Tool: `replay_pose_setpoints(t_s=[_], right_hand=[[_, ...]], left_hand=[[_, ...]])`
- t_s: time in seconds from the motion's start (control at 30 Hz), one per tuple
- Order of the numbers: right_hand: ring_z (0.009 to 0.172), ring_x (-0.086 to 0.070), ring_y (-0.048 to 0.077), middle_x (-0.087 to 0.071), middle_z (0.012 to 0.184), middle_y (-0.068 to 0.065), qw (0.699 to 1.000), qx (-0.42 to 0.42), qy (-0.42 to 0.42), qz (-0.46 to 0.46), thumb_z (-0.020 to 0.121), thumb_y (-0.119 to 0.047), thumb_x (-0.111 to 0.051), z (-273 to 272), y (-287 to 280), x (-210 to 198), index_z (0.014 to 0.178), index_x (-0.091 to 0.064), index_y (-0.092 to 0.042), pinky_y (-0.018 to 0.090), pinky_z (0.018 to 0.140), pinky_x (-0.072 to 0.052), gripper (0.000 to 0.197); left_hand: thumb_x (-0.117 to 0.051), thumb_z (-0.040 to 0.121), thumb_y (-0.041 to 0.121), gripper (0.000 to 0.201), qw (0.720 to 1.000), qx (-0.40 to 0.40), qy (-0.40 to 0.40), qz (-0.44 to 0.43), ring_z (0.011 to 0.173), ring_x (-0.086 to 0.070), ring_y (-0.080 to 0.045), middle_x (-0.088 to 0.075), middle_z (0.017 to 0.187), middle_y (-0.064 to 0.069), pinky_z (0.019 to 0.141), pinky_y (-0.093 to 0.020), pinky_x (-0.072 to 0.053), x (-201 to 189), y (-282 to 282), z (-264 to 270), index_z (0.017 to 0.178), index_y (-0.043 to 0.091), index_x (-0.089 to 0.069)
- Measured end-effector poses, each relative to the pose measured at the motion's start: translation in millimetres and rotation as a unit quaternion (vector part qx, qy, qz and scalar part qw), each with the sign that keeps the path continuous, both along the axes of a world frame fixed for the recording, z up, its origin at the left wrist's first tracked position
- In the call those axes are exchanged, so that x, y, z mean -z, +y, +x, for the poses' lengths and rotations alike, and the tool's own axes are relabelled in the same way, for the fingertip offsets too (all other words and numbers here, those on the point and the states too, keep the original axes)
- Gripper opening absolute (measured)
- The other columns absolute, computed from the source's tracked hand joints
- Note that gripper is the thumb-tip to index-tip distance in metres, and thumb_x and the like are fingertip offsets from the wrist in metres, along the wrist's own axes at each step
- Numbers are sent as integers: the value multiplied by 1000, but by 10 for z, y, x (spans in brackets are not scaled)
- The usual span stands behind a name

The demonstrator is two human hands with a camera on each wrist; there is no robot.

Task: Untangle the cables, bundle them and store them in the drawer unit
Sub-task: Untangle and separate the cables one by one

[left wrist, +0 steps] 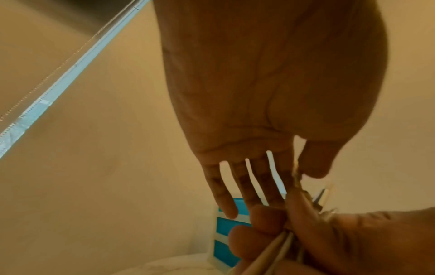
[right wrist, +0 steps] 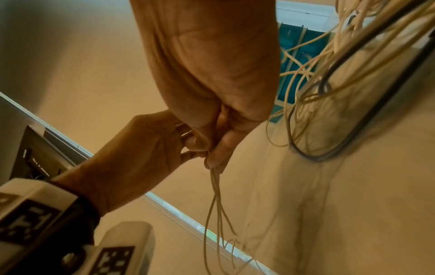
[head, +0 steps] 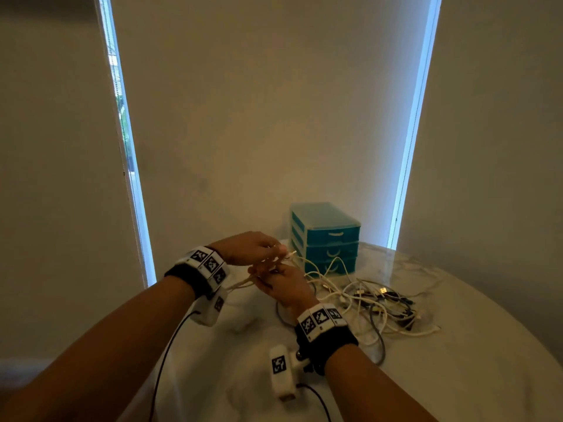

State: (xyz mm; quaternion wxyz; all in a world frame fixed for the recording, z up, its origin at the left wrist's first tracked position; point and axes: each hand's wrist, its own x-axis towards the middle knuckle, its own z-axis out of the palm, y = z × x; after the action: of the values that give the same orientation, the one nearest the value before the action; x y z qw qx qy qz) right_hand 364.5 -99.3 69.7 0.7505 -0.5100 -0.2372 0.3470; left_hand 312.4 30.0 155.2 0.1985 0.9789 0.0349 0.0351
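You are holding both hands together above the near-left part of the white marble table (head: 457, 376), a little in front of the teal drawer unit (head: 326, 236), which is standing with all three drawers closed at the table's far edge. Your right hand (head: 285, 287) is clenching its curled fingers (right wrist: 219, 148) around a few strands of white cable (right wrist: 215, 195); those strands are hanging down from the fist in a loose loop. Your left hand (head: 246, 248) is sitting just above the right one, pinching a cable end (left wrist: 297, 176) between thumb and index finger, with the other three fingers (left wrist: 223, 195) stretching out straight. From your hands the strands are running off to the right into the cable tangle (head: 384, 303), a heap of white and dark leads lying on the table right in front of the drawer unit.
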Motion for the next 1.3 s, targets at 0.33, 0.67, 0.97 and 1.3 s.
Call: replay_pose_setpoints(t_s=[0.33,0.67,0.97,1.3], right_hand=[[108,-74,24,-76,112,17,999,-35,-35,21,103,-3,-64,65,-389,23,100,-75,-5,31,93,-63,11],[107,-78,30,-78,114,22,998,-10,14,67,109,-24,-56,253,-537,199,125,-64,10,28,84,-64,38],[113,-75,38,-72,119,35,993,12,48,111,109,-18,-57,320,-576,280,125,-61,17,33,85,-65,39],[108,-77,35,-74,118,30,994,3,53,93,109,-16,-58,326,-622,302,130,-61,13,36,89,-65,36]], left_hand=[[-61,102,47,43,972,28,-6,-234,114,-73,-26,-80,121,-7,98,-34,-57,127,-69,124,135,23,-75],[-77,98,29,18,984,-5,-60,-169,89,-76,-16,-83,97,2,88,-32,-60,213,-237,342,111,18,-82],[-73,101,33,30,984,12,-27,-175,99,-78,-3,-84,97,7,96,-23,-54,203,-410,421,131,29,-73],[-80,95,28,21,979,14,-109,-172,96,-80,-12,-84,94,6,96,-30,-59,330,-476,425,116,29,-83]])
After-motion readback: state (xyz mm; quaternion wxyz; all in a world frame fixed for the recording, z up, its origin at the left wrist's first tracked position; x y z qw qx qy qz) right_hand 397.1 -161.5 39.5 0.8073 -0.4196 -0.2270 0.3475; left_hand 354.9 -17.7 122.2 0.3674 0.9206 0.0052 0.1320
